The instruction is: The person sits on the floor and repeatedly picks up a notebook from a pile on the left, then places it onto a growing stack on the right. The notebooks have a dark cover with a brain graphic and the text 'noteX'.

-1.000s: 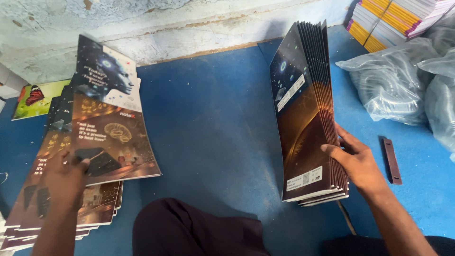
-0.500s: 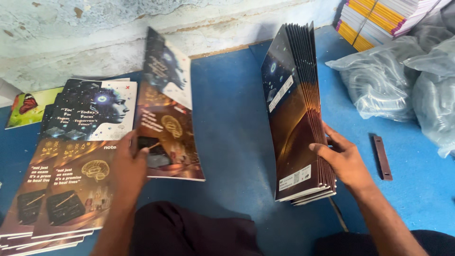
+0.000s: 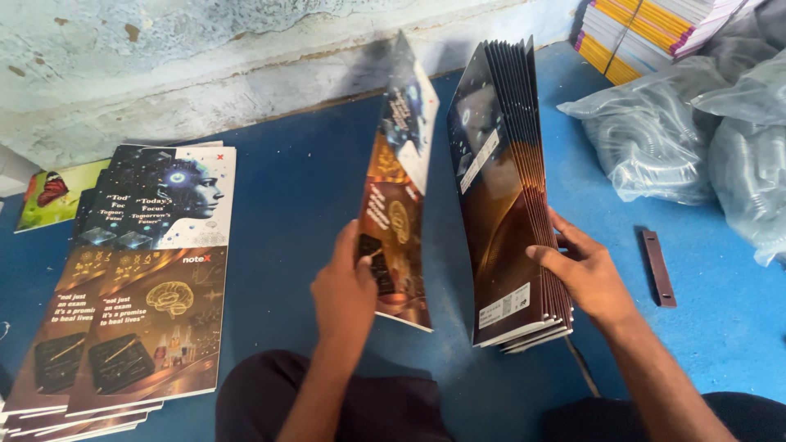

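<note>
Now the left hand [image 3: 348, 286] has carried one cover sheet [image 3: 399, 188] beside the upright stack [image 3: 508, 196].

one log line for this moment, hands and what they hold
left hand: holds one printed cover upright | right hand: props upright bundle of covers | stack of covers flat on blue floor

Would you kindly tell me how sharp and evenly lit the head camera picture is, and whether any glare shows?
Head view: soft daylight, mostly sharp; the single glossy printed cover sheet in the left hand is slightly motion-blurred; the upright stack of glossy dark covers steadied by the right hand carries a faint sheen; clear plastic bags glint; faint shadow beneath both on the blue floor.
</note>
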